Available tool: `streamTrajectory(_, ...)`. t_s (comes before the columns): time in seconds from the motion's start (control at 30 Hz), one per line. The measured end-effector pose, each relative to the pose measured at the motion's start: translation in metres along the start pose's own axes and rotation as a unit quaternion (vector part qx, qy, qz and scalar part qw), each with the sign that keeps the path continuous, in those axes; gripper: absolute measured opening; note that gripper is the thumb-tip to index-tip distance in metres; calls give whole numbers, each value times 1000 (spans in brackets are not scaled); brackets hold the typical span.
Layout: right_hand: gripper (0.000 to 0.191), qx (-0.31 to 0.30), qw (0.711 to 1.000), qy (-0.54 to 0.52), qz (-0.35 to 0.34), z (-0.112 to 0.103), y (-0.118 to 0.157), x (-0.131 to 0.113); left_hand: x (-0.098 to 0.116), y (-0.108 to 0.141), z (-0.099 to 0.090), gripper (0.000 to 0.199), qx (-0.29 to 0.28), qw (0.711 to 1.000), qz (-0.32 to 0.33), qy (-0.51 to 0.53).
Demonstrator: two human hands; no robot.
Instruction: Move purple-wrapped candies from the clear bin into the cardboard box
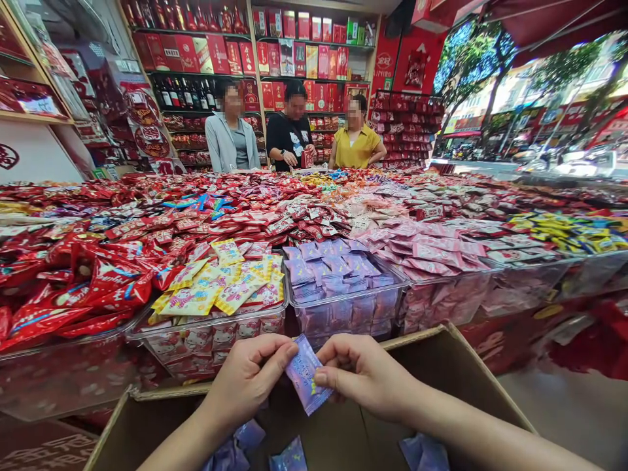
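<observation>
A small purple candy packet [305, 376] is stretched between my two hands, above an open cardboard box. My left hand [258, 369] pinches its upper left edge between thumb and fingers. On the other side, my right hand [360, 373] grips its lower right edge the same way. Below, inside the cardboard box [343, 435], lie several more purple packets [288, 454]. Just beyond the box stands a clear plastic bin [348, 301] filled with rows of matching purple packets [338, 265].
Left of that bin sits another with yellow-and-white packets [216, 288], then red bags [98, 288]. Pink packets [432, 248] fill the bin on the right. Three people stand behind the wide candy display, one in a yellow shirt [356, 147]. Shelves [196, 72] line the back wall.
</observation>
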State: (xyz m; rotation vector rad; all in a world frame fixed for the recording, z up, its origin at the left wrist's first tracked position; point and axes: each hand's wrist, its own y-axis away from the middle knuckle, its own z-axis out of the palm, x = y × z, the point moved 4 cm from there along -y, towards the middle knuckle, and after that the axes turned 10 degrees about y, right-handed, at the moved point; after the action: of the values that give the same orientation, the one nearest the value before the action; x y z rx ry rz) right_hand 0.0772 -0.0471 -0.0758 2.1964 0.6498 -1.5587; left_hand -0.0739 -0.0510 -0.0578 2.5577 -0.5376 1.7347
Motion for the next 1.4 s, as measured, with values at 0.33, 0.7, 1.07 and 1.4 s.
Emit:
streamTrajectory(0.33,23,207,964,129,-109,-77,-20,-49,-15,-1,-6,27,66,977,-49,195)
streamTrajectory(0.7,16,187,926,324,43,-119,-97,-40,-4,-1,-3,28,28,999,-33,8)
streamTrajectory(1.07,17,159,877,452,29,-103,-102,-51,1,-3,0,29,16,999,-10,-44)
streamTrajectory(1.4,19,186,816,547,-25,-102,-99,-58,2,-3,0,29,8,999,-8,-48)
